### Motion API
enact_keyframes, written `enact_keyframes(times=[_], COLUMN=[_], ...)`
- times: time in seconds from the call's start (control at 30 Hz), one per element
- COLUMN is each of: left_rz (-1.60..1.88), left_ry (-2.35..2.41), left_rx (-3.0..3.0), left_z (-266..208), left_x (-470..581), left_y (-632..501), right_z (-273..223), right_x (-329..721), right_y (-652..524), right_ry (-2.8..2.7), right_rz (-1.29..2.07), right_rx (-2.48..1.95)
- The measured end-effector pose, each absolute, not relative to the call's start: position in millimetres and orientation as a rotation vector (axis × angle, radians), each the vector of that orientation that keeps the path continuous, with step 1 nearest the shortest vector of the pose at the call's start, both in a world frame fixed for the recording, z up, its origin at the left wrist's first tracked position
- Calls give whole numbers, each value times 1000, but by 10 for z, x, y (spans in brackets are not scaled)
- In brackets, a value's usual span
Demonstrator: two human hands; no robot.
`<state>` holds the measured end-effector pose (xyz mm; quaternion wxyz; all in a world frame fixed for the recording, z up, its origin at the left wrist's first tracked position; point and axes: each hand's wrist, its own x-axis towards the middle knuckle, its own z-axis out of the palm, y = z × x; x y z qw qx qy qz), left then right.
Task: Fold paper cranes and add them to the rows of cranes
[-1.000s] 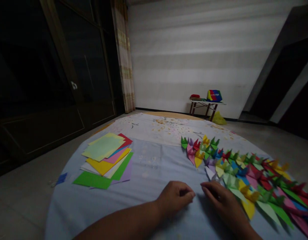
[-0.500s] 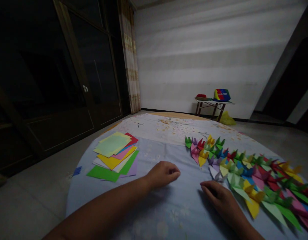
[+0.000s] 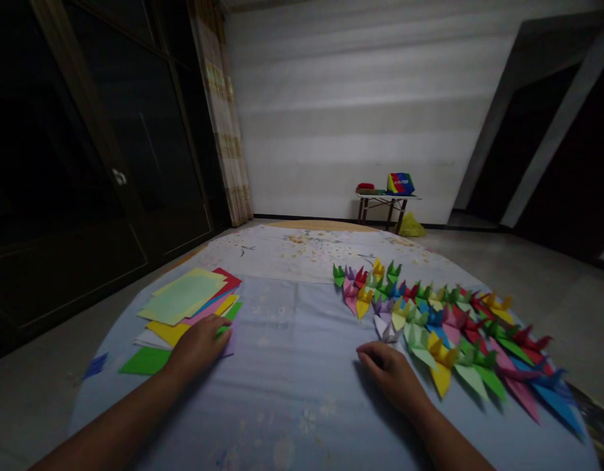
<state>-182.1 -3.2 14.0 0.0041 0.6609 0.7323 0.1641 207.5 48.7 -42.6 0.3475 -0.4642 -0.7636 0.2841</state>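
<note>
My left hand [image 3: 200, 343] reaches over the right side of a loose pile of coloured paper sheets. Its thumb and fingers are apart, with green paper showing between them. I cannot tell whether the fingertips touch the paper. On top of the pile lies a pale green sheet [image 3: 184, 297], with a red sheet [image 3: 229, 280] behind it. A yellow sheet [image 3: 168, 332] and a green sheet [image 3: 145, 361] stick out below. My right hand [image 3: 387, 373] rests on the tablecloth with loosely curled fingers and nothing visible in them, just left of many folded paper cranes [image 3: 442, 360].
The round table wears a light blue floral cloth [image 3: 282, 366], with blue tape [image 3: 95, 365] at its left edge. A small side table [image 3: 387, 196] by the far wall bears a colourful bag [image 3: 401, 184]. A yellow plastic bag [image 3: 412, 226] lies on the floor beside it.
My left hand has moved left from the middle of the cloth to the paper sheets, and its fingers have parted. My right hand stays near the cranes. The view has turned slightly right.
</note>
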Motion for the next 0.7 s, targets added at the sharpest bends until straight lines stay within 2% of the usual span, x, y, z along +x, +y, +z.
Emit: enact_keyframes(times=[0.4,0.7], left_rz=[197,331], left_ry=[2422,2330], left_rx=[2055,2075], left_z=[76,-113], left_x=[-1886,-1886], left_y=[-226,-152], right_z=[-410,-336], right_x=[2088,2051], right_y=[504,462], right_ry=[-1995,-1954], right_rz=[784,745], right_rx=[-1189,-1203])
